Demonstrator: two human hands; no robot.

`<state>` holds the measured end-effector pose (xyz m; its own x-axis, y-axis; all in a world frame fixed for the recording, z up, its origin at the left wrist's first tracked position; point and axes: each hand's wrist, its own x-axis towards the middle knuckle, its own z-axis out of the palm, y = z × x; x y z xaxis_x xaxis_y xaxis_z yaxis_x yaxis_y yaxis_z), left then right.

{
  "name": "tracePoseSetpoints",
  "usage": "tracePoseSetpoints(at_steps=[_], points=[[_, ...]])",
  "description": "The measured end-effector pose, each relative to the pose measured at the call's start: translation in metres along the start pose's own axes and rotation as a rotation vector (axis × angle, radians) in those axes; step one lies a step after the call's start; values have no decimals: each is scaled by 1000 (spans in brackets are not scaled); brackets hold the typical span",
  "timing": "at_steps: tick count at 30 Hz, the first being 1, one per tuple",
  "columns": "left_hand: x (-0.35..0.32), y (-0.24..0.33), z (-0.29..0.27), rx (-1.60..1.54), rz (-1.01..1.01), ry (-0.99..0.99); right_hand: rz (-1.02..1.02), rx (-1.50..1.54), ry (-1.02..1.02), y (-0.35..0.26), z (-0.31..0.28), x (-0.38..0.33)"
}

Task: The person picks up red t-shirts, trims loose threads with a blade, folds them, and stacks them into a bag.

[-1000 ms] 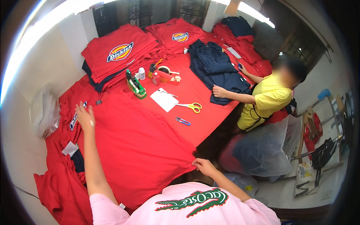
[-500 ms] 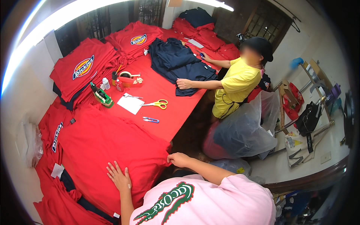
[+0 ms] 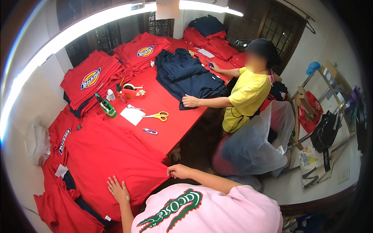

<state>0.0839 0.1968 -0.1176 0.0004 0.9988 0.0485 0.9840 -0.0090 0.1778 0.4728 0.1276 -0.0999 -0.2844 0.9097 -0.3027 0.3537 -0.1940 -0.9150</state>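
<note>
A large red shirt point(image 3: 112, 149) lies spread over the near part of the table. My left hand point(image 3: 119, 190) rests flat on its cloth near the lower edge, fingers spread. At the garment's right edge, my right hand point(image 3: 180, 171) pinches the red fabric, which stretches taut toward the fingertips. Beyond the shirt lie blue-handled thread snips point(image 3: 150, 131) and yellow-handled scissors point(image 3: 158, 116). The scissors' blades reach a white paper point(image 3: 132, 115). A green and black handheld tool point(image 3: 106, 106) stands by the shirt's far edge.
Folded red shirts point(image 3: 91, 73) with printed badges are stacked along the wall. Across the table, a co-worker in yellow point(image 3: 248, 91) handles a navy garment point(image 3: 186, 75). A filled clear plastic bag point(image 3: 252, 141) stands on the floor to the right. White bottle point(image 3: 110, 94) and tape dispenser point(image 3: 133, 92) are grouped mid-table.
The whole view has shifted slightly, with the table things lower in the picture. The red cloth at my right fingers is drawn into a sharper point. Both hands keep their places on the shirt.
</note>
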Motion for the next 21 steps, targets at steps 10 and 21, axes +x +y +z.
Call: tracePoseSetpoints(at_steps=[10, 21], points=[[-45, 45, 16, -102, -175, -20, -63, 140, -220, 0, -25, 6], [-98, 207, 0, -437, 202, 20, -104, 266, -316, -11, -22, 5]])
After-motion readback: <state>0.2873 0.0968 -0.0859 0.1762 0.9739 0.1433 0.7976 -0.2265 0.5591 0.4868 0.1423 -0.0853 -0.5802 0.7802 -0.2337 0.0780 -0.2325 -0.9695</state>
